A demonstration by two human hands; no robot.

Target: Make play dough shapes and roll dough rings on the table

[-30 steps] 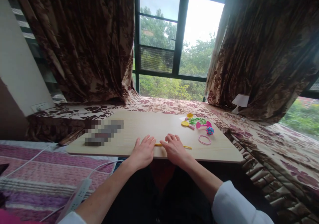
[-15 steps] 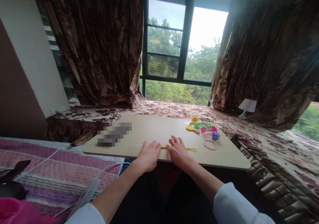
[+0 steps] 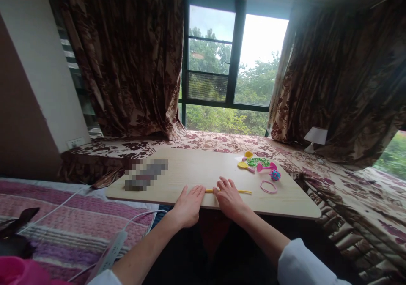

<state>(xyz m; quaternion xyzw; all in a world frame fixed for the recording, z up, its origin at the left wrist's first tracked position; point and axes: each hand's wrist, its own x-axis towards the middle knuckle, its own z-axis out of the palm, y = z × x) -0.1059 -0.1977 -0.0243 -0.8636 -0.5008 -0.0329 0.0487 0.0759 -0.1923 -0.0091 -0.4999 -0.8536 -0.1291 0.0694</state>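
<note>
Work on the yellow strip (image 3: pixel 245 191) looks to be underway rather than finished: it lies low along the near side of the bench (image 3: pixel 196 166), both hands on or against it. Its shape looks plain so far, a thin, nearly straight length with no visible loop or knot. How much is left, the view alone does not settle.

The left hand (image 3: pixel 189 204) is palm down, fingers stretched and close together, at the strip's left end. The right hand (image 3: pixel 229 196) arches over its middle, fingers a little spread, with the free end sticking out beyond. Whether either hand pinches the strip underneath, I cannot tell. A short yellow stretch shows between the two.

The strip looks smooth and bendable, though its material is unclear. The bench is pale with faint wood grain and rounded corners. Toward its right side, apart from the hands, lie a thin pink ring (image 3: pixel 269 192), a knobbly blue-and-pink ball (image 3: pixel 275 175), a pink piece (image 3: pixel 267 167) with two wide ends, looped green coils (image 3: pixel 258 162) and yellow-headed spoons (image 3: pixel 243 165) with pinkish handles. Left of the bench, the striped quilt (image 3: pixel 25 209) looks soft and puckered.
</note>
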